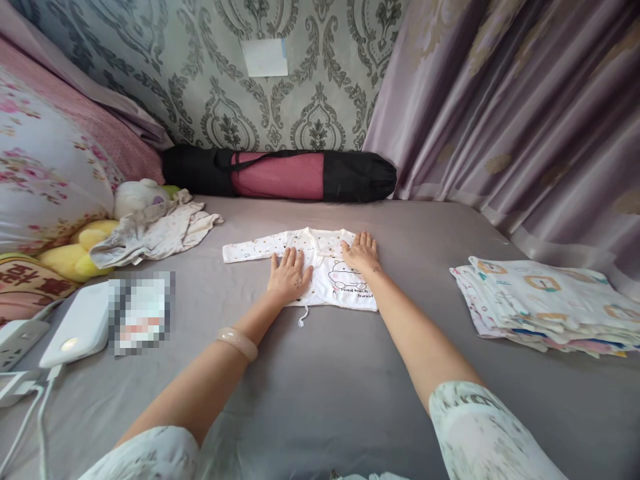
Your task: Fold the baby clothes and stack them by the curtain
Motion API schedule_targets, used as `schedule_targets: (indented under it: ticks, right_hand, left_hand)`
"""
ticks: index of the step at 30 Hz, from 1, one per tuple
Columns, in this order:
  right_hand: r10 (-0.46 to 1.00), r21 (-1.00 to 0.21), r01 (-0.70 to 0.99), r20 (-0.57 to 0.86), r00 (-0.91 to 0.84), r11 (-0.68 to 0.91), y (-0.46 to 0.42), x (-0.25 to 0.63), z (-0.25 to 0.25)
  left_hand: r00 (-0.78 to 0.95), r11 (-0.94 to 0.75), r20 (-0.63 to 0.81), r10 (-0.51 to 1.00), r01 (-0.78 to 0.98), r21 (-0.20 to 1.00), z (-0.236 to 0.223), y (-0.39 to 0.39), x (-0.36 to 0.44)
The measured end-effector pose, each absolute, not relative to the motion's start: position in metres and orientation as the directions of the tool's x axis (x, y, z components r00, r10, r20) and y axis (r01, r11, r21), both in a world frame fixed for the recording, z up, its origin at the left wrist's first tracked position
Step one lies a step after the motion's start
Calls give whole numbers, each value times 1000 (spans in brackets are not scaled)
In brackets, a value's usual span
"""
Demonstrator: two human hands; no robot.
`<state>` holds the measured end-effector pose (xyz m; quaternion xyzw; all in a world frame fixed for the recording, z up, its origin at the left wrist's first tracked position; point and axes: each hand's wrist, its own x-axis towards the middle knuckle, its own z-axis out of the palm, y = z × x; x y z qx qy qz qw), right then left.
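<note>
A small white baby shirt [325, 270] with a dotted print and a cartoon animal on its front lies flat on the grey bed sheet [320, 373]. One long sleeve stretches out to the left, and a thin tie string hangs from the lower hem. My left hand [291, 273] rests palm down on the shirt's left side, fingers stretched. On the upper right shoulder area my right hand [362, 253] presses flat with its fingers spread, covering that part; the right sleeve does not show. Neither hand grips the cloth.
To the right lies a stack of folded baby clothes [545, 300]. A black and red rolled bag [280, 175] lines the wall. At left are a crumpled garment [160, 233], plush toys [83, 250], a white device [83, 323] and a power strip [20, 343] with cables.
</note>
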<state>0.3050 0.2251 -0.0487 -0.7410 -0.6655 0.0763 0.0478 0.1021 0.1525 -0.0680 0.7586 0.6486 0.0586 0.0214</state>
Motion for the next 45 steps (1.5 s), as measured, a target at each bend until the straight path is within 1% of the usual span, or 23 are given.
schedule_targets:
  ticks: [2, 4, 6, 8, 11, 13, 15, 17, 20, 23, 25, 27, 29, 32, 35, 38, 41, 43, 45]
  right_hand:
    - [999, -166, 985, -12, 51, -52, 224, 297, -43]
    - [997, -181, 980, 32, -76, 80, 221, 283, -40]
    - [975, -216, 951, 44, -216, 220, 217, 266, -40]
    - [955, -250, 923, 30, -296, 294, 215, 250, -44]
    - [944, -261, 910, 15, -329, 321, 213, 238, -54]
    - [944, -256, 911, 18, -329, 323, 214, 238, -59]
    - [943, -251, 912, 17, -332, 325, 215, 239, -60]
    - [943, -249, 914, -4, -333, 321, 217, 240, -58]
    - [947, -245, 920, -21, -320, 306, 219, 237, -50]
    - [942, -248, 908, 100, -322, 337, 223, 225, -43]
    - [916, -269, 877, 166, -366, 399, 226, 211, -42]
    - [892, -307, 837, 142, -430, 452, 231, 195, -44]
    - [882, -351, 816, 71, -466, 460, 236, 179, -47]
    - [897, -403, 821, -1, -442, 404, 244, 161, -55]
    - [919, -429, 830, 5, -393, 357, 248, 155, -62]
    - [924, -434, 827, 34, -382, 358, 247, 154, -66]
    - [925, -408, 838, 47, -378, 363, 242, 154, -67]
    - [926, -384, 848, 52, -374, 365, 238, 153, -66]
    - [926, -361, 857, 53, -374, 367, 234, 152, -65]
  left_hand:
    - [158, -164, 62, 985, 980, 109, -66, 153, 103]
    - [178, -184, 63, 982, 977, 108, -60, 155, 104]
    - [206, -213, 62, 977, 969, 127, -53, 158, 102]
    - [229, -236, 57, 972, 953, 188, -45, 162, 97]
    - [192, -203, 66, 979, 923, 326, -39, 171, 82]
    - [88, -128, 122, 989, 915, 382, -38, 177, 65]
    - [-54, -24, 186, 981, 918, 396, -37, 181, 44]
    - [-197, 109, 199, 960, 917, 383, -35, 185, 20]
    - [-394, 325, 179, 902, 890, 320, -31, 189, -15]
    - [-519, 472, 145, 842, 840, 268, -28, 193, -40]
    - [-546, 508, 72, 835, 814, 280, -28, 196, -49]
    - [-549, 524, -14, 836, 790, 318, -28, 201, -54]
    - [-550, 538, -75, 832, 763, 358, -29, 205, -57]
    - [-552, 554, -133, 823, 728, 404, -29, 209, -60]
    - [-555, 553, -154, 818, 681, 480, -29, 212, -62]
    - [-568, 526, -107, 816, 652, 547, -32, 215, -61]
    - [-598, 488, -8, 801, 645, 588, -35, 217, -56]
    - [-591, 438, 83, 802, 678, 591, -38, 215, -54]
    - [-544, 390, 147, 826, 740, 548, -41, 212, -53]
